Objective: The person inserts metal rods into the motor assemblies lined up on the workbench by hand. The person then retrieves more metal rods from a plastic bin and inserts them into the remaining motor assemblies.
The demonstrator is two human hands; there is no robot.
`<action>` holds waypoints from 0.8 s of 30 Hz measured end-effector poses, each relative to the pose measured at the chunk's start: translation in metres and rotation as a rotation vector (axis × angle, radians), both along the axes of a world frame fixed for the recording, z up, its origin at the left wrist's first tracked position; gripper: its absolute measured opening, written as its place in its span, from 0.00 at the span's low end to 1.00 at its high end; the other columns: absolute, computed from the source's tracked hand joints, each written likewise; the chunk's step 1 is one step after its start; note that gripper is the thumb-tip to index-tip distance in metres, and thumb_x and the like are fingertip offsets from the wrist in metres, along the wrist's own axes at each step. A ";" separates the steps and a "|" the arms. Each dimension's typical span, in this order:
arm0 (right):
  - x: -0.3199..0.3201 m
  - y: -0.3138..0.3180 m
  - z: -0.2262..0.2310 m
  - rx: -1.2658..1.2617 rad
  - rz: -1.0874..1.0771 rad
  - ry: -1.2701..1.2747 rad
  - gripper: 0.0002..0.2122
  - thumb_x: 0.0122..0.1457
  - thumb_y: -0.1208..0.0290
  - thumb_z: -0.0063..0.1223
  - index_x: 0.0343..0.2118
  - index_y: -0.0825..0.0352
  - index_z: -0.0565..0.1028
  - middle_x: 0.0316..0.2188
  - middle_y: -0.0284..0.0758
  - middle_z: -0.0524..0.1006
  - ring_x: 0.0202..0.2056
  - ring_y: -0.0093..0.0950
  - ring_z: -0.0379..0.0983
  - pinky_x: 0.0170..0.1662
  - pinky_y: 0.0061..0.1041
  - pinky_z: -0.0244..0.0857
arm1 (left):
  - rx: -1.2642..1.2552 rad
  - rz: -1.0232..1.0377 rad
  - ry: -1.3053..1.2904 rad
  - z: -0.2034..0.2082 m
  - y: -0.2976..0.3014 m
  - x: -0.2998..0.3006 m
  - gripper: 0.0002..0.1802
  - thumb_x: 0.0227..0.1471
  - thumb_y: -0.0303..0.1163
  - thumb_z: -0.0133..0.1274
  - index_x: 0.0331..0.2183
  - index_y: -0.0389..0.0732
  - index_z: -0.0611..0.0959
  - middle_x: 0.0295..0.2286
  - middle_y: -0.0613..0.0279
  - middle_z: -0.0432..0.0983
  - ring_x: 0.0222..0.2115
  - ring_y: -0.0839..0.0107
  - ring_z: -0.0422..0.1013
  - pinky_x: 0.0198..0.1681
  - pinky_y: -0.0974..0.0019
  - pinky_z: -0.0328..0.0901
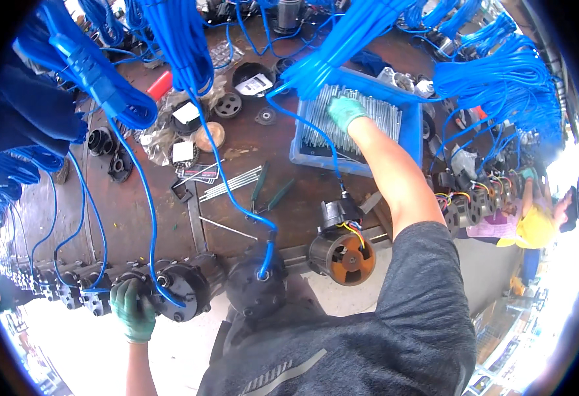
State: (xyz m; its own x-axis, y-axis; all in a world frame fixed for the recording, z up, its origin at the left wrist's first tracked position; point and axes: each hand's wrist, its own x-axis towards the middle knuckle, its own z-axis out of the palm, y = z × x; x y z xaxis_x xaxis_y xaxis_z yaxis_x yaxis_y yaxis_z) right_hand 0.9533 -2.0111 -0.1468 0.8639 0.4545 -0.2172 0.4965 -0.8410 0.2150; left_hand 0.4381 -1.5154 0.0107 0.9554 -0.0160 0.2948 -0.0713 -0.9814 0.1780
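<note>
My right hand [346,112], in a pale green glove, reaches into a blue plastic crate [302,156] filled with thin metal rods [385,122]. Its fingers are bunched down against the rods; their tips are hidden, so what they pinch cannot be made out. On the left, my green-gloved left hand [133,310] has its fingers curled over a black motor [129,280] at the table's near edge. Close to that hand, another black motor housing [187,290] has a blue cable running to it. A further black motor [257,280] sits directly in front of me.
Bundles of blue cable [177,46] hang above the table. An open-ended motor [342,257] with coloured wires stands near the edge. Loose rods [233,183], green-handled pliers [259,185] and round metal parts [228,105] lie on the table. At right, another person [533,224] is nearby.
</note>
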 end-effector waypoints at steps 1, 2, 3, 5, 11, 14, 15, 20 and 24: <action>0.000 -0.001 -0.002 0.031 -0.038 0.045 0.12 0.61 0.72 0.45 0.43 0.64 0.80 0.47 0.45 0.78 0.47 0.46 0.77 0.52 0.44 0.72 | 0.005 0.014 0.003 0.000 0.000 0.001 0.19 0.52 0.32 0.53 0.46 0.34 0.78 0.41 0.49 0.76 0.42 0.48 0.71 0.49 0.48 0.66; -0.001 -0.005 -0.003 0.035 -0.025 0.049 0.12 0.61 0.72 0.45 0.43 0.64 0.80 0.47 0.45 0.78 0.47 0.46 0.77 0.52 0.44 0.72 | 0.002 -0.001 -0.004 -0.002 0.001 0.001 0.19 0.52 0.32 0.53 0.46 0.34 0.78 0.41 0.49 0.76 0.42 0.48 0.71 0.49 0.47 0.66; -0.012 -0.003 0.004 0.025 -0.005 0.041 0.13 0.61 0.72 0.45 0.46 0.62 0.78 0.49 0.44 0.77 0.49 0.45 0.77 0.52 0.44 0.72 | 0.001 -0.010 -0.006 -0.002 0.004 0.000 0.20 0.51 0.32 0.54 0.45 0.34 0.78 0.41 0.50 0.76 0.42 0.48 0.71 0.49 0.47 0.66; -0.019 0.007 0.013 0.023 0.049 0.031 0.14 0.61 0.71 0.46 0.49 0.60 0.77 0.50 0.44 0.76 0.50 0.45 0.76 0.52 0.44 0.72 | 0.010 0.021 -0.004 -0.004 0.007 -0.007 0.20 0.49 0.31 0.54 0.45 0.34 0.78 0.41 0.50 0.76 0.42 0.48 0.71 0.49 0.47 0.66; -0.033 0.037 0.022 -0.032 0.424 -0.075 0.22 0.64 0.69 0.43 0.62 0.58 0.69 0.64 0.43 0.67 0.60 0.40 0.68 0.58 0.42 0.69 | -0.007 0.022 -0.036 0.016 0.001 -0.001 0.17 0.45 0.29 0.58 0.40 0.37 0.83 0.38 0.51 0.79 0.41 0.48 0.74 0.51 0.46 0.67; 0.017 -0.046 -0.059 -0.092 0.442 -0.224 0.22 0.63 0.73 0.42 0.61 0.67 0.70 0.59 0.47 0.71 0.59 0.40 0.70 0.62 0.38 0.63 | -0.021 -0.008 0.009 0.012 0.005 0.012 0.21 0.39 0.31 0.62 0.40 0.38 0.84 0.37 0.53 0.81 0.41 0.48 0.76 0.50 0.47 0.69; 0.029 -0.062 -0.071 -0.224 0.311 -0.104 0.24 0.64 0.72 0.40 0.63 0.67 0.67 0.64 0.46 0.67 0.63 0.38 0.65 0.67 0.38 0.56 | -0.031 -0.026 -0.011 0.014 0.005 0.016 0.21 0.38 0.31 0.63 0.40 0.40 0.84 0.37 0.54 0.81 0.40 0.50 0.76 0.48 0.49 0.70; 0.038 0.012 -0.046 -0.339 0.254 0.055 0.30 0.64 0.70 0.38 0.70 0.70 0.52 0.71 0.45 0.53 0.69 0.42 0.50 0.71 0.41 0.44 | -0.033 0.065 0.017 0.023 -0.014 0.000 0.22 0.35 0.27 0.62 0.39 0.40 0.83 0.37 0.57 0.80 0.39 0.55 0.76 0.44 0.54 0.71; 0.091 -0.064 -0.143 -0.180 0.527 -0.285 0.31 0.64 0.70 0.39 0.70 0.69 0.51 0.68 0.51 0.58 0.62 0.47 0.65 0.65 0.43 0.58 | -0.083 0.035 0.047 0.017 -0.008 0.002 0.22 0.36 0.29 0.62 0.40 0.41 0.84 0.38 0.57 0.80 0.39 0.55 0.76 0.43 0.54 0.72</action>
State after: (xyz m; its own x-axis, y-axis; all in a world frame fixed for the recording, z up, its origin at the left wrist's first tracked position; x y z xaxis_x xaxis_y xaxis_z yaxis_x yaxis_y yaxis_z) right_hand 1.0443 -2.0751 -0.2894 0.5687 0.8132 -0.1235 0.7369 -0.4371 0.5156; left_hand 0.4400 -1.5237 0.0273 0.9678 0.0404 0.2485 -0.0266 -0.9650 0.2607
